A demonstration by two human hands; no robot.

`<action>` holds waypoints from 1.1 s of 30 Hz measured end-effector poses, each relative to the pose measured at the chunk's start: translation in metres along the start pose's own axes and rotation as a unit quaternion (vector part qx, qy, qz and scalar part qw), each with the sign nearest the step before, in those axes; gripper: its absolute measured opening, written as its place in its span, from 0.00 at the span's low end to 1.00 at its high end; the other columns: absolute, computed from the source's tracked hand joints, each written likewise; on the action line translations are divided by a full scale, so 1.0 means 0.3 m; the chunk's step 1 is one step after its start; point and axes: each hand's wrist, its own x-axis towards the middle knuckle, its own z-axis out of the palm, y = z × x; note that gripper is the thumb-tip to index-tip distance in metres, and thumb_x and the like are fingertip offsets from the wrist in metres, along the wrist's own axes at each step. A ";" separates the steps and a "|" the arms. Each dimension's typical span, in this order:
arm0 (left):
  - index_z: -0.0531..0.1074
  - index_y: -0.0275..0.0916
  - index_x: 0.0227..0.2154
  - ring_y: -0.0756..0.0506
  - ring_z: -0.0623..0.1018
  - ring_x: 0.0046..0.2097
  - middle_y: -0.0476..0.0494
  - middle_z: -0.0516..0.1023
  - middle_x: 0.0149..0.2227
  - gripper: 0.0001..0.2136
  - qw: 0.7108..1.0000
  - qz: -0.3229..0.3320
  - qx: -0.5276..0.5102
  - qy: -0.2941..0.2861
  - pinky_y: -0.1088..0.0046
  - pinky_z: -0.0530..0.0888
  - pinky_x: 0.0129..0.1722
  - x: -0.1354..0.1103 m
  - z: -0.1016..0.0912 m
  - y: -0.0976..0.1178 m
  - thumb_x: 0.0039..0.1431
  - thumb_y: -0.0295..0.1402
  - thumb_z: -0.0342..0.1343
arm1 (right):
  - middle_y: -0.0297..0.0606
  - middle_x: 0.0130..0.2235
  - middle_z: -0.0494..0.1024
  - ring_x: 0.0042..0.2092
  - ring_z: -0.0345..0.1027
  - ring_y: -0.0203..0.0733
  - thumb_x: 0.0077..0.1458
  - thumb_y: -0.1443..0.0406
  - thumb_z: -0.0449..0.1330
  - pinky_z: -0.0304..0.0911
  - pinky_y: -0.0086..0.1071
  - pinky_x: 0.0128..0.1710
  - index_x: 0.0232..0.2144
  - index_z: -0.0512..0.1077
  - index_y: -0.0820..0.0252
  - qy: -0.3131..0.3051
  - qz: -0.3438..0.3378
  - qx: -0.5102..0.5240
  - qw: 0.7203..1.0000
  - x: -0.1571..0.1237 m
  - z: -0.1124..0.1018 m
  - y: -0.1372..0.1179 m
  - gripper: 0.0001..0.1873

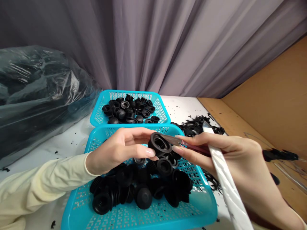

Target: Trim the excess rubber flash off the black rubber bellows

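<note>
My left hand pinches a black ribbed rubber bellows by its side, with the round opening facing me. My right hand is closed on a thin metal tool with a pinkish handle; its tip touches the bellows' rim. Whether this is a pair of tweezers or a blade I cannot make out. Across the right fingers lies a knife with a white-wrapped handle, its short blade pointing away from me. Beneath both hands stands a blue perforated basket holding several more black bellows.
A second blue basket with black bellows stands behind. Black rubber scraps are heaped on the white table to the right. A clear plastic bag of dark items sits at left. Grey curtain hangs behind; a brown panel rises at right.
</note>
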 end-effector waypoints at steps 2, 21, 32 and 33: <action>0.79 0.42 0.44 0.51 0.78 0.37 0.49 0.82 0.38 0.16 1.000 -0.006 0.000 0.005 0.80 0.77 0.39 0.001 0.005 0.005 0.52 0.23 0.60 | 0.34 0.19 0.80 0.16 0.64 0.35 0.43 0.59 0.69 0.58 0.26 0.15 0.20 0.79 0.56 0.011 -0.021 -0.011 1.000 -0.001 0.003 0.004 0.08; 0.79 0.41 0.42 0.49 0.77 0.35 0.47 0.81 0.35 0.16 1.000 -0.002 0.016 0.020 0.78 0.73 0.36 0.001 0.004 0.004 0.50 0.23 0.58 | 0.31 0.17 0.76 0.17 0.59 0.32 0.48 0.57 0.67 0.56 0.25 0.15 0.21 0.78 0.56 0.016 -0.070 -0.104 0.992 -0.005 0.006 0.014 0.10; 0.79 0.40 0.43 0.47 0.78 0.35 0.46 0.82 0.35 0.16 0.999 -0.010 0.025 0.025 0.76 0.73 0.36 -0.005 0.007 0.010 0.50 0.24 0.58 | 0.35 0.21 0.80 0.18 0.68 0.38 0.49 0.56 0.66 0.63 0.28 0.18 0.23 0.78 0.56 0.007 -0.067 -0.129 0.989 -0.011 0.006 0.015 0.11; 0.79 0.40 0.43 0.47 0.78 0.35 0.46 0.82 0.35 0.16 0.999 -0.013 0.028 0.026 0.76 0.73 0.36 -0.005 0.007 0.011 0.50 0.25 0.58 | 0.35 0.21 0.80 0.18 0.68 0.37 0.50 0.57 0.66 0.62 0.28 0.18 0.23 0.78 0.57 0.003 -0.069 -0.128 0.989 -0.010 0.007 0.013 0.11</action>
